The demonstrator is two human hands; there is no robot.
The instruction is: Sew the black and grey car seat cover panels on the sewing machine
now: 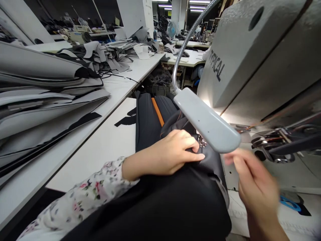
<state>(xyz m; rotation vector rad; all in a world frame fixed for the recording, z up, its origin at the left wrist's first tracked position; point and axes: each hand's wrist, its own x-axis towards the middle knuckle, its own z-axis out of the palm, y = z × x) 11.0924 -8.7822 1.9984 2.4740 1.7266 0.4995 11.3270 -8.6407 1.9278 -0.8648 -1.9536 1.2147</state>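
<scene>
My left hand [173, 152] presses on a black padded cover [200, 201], its fingers curled and its thumb stretched along the material beside the presser foot [202, 141]. An orange strip [157, 112] runs along the cover's far part. At the right of the sewing machine's needle area, my right hand [258, 184] is raised with fingers bent together in a pinch. Motion blurs it, and whatever its fingertips hold cannot be made out. Just above those fingertips hangs a grey sewing lamp [208, 122], which covers part of the needle area.
The sewing machine's head [235, 57] fills the upper right. A metal gooseneck [184, 47] carries the lamp. Stacked grey panels [37, 100] lie on the left table, with cut scraps [107, 55] behind. Black scraps [126, 121] and blue-handled scissors [289, 203] lie on the worktop.
</scene>
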